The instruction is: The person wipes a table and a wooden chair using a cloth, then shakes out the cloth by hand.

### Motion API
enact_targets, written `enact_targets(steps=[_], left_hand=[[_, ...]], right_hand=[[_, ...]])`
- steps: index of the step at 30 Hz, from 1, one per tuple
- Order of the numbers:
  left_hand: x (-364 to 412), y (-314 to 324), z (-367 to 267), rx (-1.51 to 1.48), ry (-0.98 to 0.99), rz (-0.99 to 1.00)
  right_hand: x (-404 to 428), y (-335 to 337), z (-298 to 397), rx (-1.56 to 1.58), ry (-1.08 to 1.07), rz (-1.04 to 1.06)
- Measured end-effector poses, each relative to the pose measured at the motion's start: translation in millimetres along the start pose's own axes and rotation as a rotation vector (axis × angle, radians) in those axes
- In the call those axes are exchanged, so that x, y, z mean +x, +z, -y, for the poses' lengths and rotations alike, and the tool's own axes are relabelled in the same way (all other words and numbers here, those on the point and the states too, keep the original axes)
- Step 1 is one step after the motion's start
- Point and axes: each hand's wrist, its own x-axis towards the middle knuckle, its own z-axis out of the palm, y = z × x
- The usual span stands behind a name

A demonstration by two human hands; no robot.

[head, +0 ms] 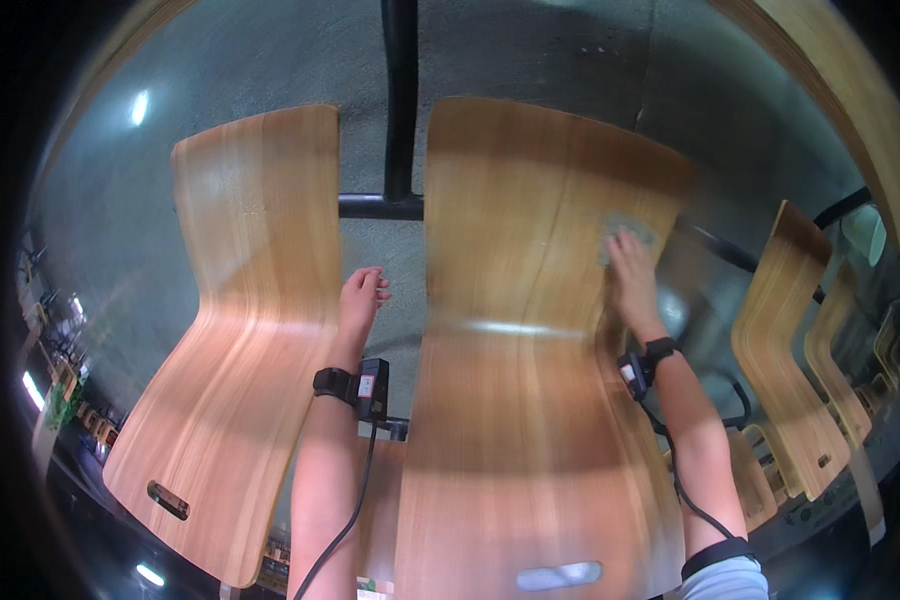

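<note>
My right hand presses a thin grey-green cloth flat against the right part of a bent plywood chair, near its side edge. The cloth lies under my fingertips and is partly covered by them. My left hand hangs over the gap between this chair and a second bent plywood chair on the left. Its fingers are loosely curled, and no object shows in it. Each wrist wears a black strap with a small cabled device.
A black metal post and crossbar stand between the two chairs. More plywood chairs line the right side. Curved wooden edges, likely tabletops, run along the upper rim of the view. Grey floor shows behind the chairs.
</note>
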Motion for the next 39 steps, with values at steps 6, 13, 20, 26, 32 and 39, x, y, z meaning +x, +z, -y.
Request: enact_targets(steps=[6,13,20,26,32,39], left_hand=[[-13,34,-13,0.252,0.159,0.122],[-21,33,-28,0.282,0.16,0.103],[-19,26,-23,0.268,0.125,0.051],[-35,61,-16,0.247,0.133,0.12],[-43,56,-22,0.217,0.165,0.121],[-36,1,0,0.161,0.217,0.008]], right_hand=[[-20,9,23,0.233,0.021,-0.059],[-3,8,-8,0.323,-0.596,0.272],[49,-45,-41,0.098,-0.155,-0.153],[-24,-23,-16,0.311,-0.129,0.133],[-70,-21,2,0.347,-0.052,0.429],[-33,43,135,0.525,-0.028,0.426]])
